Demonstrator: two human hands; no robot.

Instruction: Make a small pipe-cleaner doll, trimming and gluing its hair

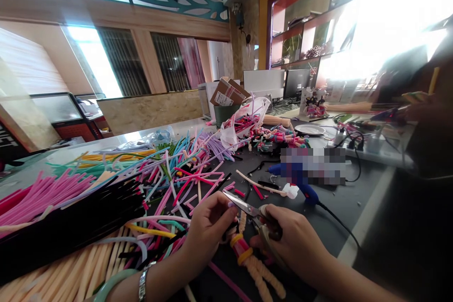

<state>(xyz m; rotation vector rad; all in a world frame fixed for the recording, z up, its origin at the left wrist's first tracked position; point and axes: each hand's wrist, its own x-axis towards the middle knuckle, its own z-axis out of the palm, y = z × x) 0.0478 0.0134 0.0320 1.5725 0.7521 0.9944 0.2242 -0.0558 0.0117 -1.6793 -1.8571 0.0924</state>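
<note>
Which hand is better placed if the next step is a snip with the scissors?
Probably the right hand: it grips the scissors by the handles, while the left hand is close to the blades.

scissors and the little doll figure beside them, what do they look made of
Scissors: blades probably steel, smooth and silvery with a bright sheen; pale handles perhaps plastic, though partly hidden.
Doll figure: seemingly fuzzy pipe-cleaner stems, soft and matte, judging by the twisted, ridged legs.
</note>
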